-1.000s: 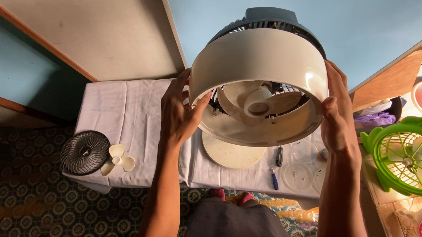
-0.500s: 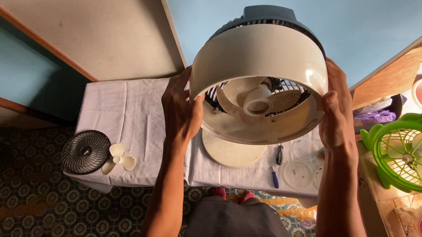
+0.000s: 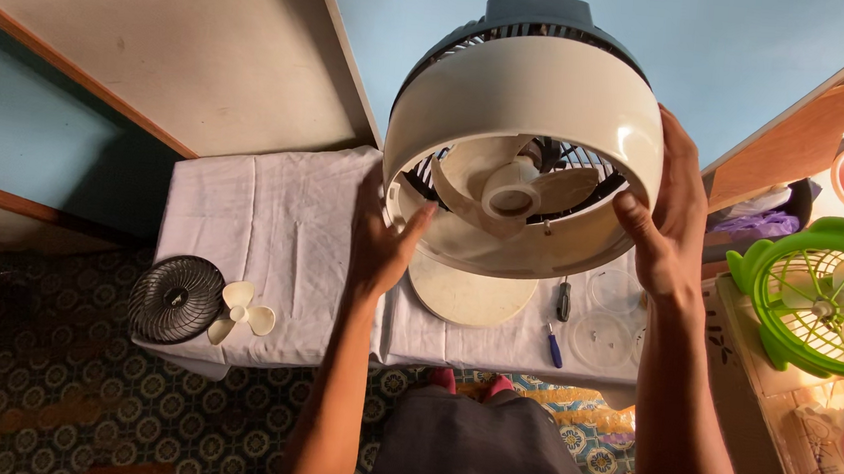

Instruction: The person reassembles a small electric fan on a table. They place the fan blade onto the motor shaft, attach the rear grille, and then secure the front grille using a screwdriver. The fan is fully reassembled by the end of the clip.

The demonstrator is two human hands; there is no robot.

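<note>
I hold a round cream fan housing (image 3: 523, 105) up in front of me, its open front facing down toward me. Cream blades (image 3: 511, 189) and a hub show inside, and a dark grey grille and motor cap sit on its far side. My left hand (image 3: 387, 239) grips the lower left rim, with the thumb reaching inside the opening. On the right rim my right hand (image 3: 666, 221) presses with fingers spread along the wall. Below the fan, a cream round disc (image 3: 468, 291) lies on the white cloth of the table (image 3: 262, 224).
A black round grille (image 3: 176, 298) and a small cream propeller (image 3: 240, 313) lie at the table's left end. A blue-handled screwdriver (image 3: 554, 346), a dark tool and clear round lids (image 3: 603, 337) lie at the right. A green fan (image 3: 824, 299) stands further right.
The fan housing has tilted and risen slightly, its opening turning more toward me. My left hand slid lower on the rim, thumb now inside; my right hand shifted its fingers on the right wall.
</note>
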